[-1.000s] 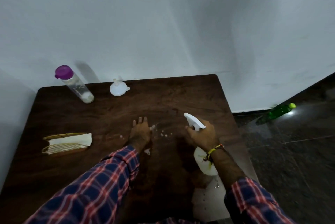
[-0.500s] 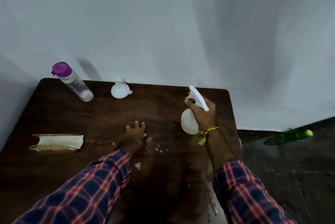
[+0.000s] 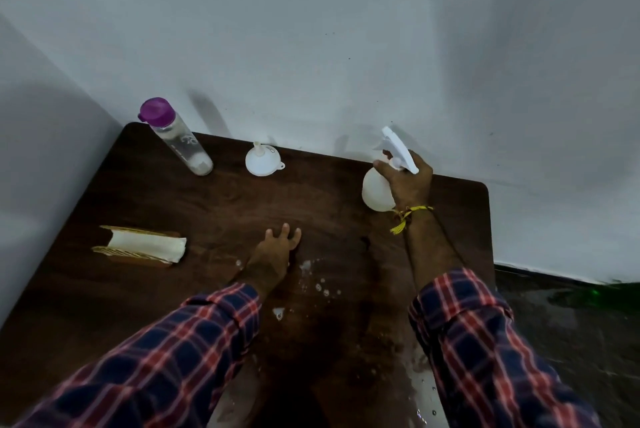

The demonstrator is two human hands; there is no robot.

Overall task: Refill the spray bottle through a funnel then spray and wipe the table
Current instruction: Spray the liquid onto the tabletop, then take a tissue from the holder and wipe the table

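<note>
**Spray bottle set at the far right, cloth waiting at the near left**

I am looking down at a dark brown wooden counter [image 3: 207,306] pushed into a corner of pale grey walls. My right hand [image 3: 408,185] is curled round the neck of a white plastic spray bottle [image 3: 375,193], which stands upright at the far right of the counter, close to the back wall; I cannot tell whether its base is fully resting on the wood. Its trigger head points away and to the left.

My left hand [image 3: 277,247] lies flat on the middle of the counter, fingers straight and spread, holding nothing. Just to its right and nearer to me, small white droplets [image 3: 318,283] of sprayed liquid dot the wood, and a wider wet sheen spreads toward the near right edge.

The thing the next move depends on, I judge, is the folded white cloth on a woven tan mat [image 3: 142,247]. It lies well to the left of my left hand, its long side running left to right, level with that hand. The left hand is much the nearer; the right hand is far off and occupied.

Along the far edge stand a clear bottle with a purple cap [image 3: 176,140] at the left and a small white plastic funnel [image 3: 260,160], upside down, beside it. Refilling looks done and spraying begun; wiping remains.
</note>
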